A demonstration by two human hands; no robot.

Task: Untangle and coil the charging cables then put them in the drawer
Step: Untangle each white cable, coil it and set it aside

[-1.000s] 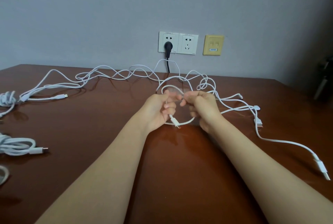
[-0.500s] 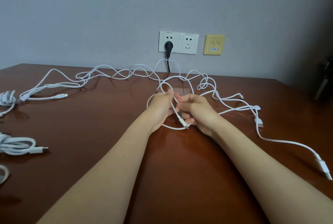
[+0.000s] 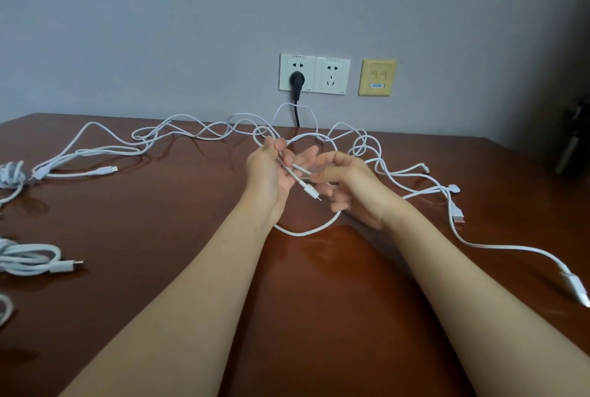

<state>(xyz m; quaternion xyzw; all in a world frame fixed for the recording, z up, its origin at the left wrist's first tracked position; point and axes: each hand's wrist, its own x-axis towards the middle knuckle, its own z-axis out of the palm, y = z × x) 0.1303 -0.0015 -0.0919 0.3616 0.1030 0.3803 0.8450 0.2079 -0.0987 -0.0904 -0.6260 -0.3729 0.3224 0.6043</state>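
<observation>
Several white charging cables (image 3: 204, 133) lie tangled across the back of the brown table (image 3: 159, 269). My left hand (image 3: 269, 173) is raised over the table's middle, palm turned right, and pinches one white cable (image 3: 300, 232) at its fingertips. The cable's connector end (image 3: 310, 191) crosses that palm and points down between both hands. My right hand (image 3: 349, 187) is close beside it, fingers curled, pinching the same cable near the connector. A loop of it hangs below the hands and touches the table. No drawer is in view.
Coiled white cables (image 3: 30, 259) lie at the left edge, with another bundle (image 3: 9, 173) behind. Loose connector ends trail right, one orange-tipped (image 3: 458, 217), one near the right edge (image 3: 574, 288). A black plug (image 3: 297, 81) sits in the wall socket. A dark object (image 3: 574, 138) stands far right.
Both hands lifted and drew slightly apart. My left hand turned its palm open toward the right, and the connector end now lies across it. The loop below the hands grew larger.
</observation>
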